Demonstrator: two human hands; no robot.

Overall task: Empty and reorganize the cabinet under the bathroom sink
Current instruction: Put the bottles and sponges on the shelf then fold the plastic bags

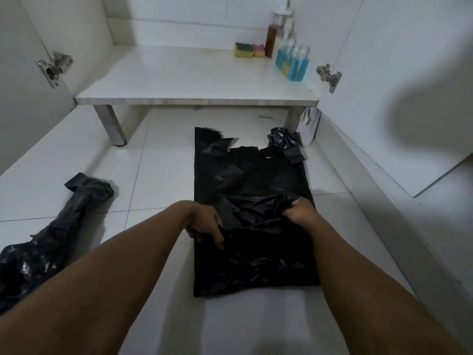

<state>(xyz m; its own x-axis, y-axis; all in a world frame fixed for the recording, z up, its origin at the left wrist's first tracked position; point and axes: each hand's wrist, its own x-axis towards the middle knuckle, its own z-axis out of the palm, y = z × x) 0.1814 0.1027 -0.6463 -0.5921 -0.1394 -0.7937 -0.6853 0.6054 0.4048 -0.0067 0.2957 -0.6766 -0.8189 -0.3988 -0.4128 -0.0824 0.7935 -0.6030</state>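
Observation:
A black plastic bag (pixel 252 180) lies flat on the white tiled floor in front of the open cabinet. My left hand (pixel 204 222) pinches a folded edge of it at its left side. My right hand (pixel 300 210) grips a bunched fold of the same bag near its right side. The lower part of the bag is doubled over and crumpled between my hands. The cabinet shelf (pixel 179 73) holds two sponges (pixel 248 49), a brown bottle (pixel 272 38) and two blue-liquid bottles (pixel 293 60) at its back right.
Another crumpled black bag (pixel 48 226) lies on the floor to the left. A small wad of black plastic (pixel 282 140) and a white bag (pixel 308 129) sit by the cabinet's right leg. Both cabinet doors (pixel 384 85) stand open at the sides.

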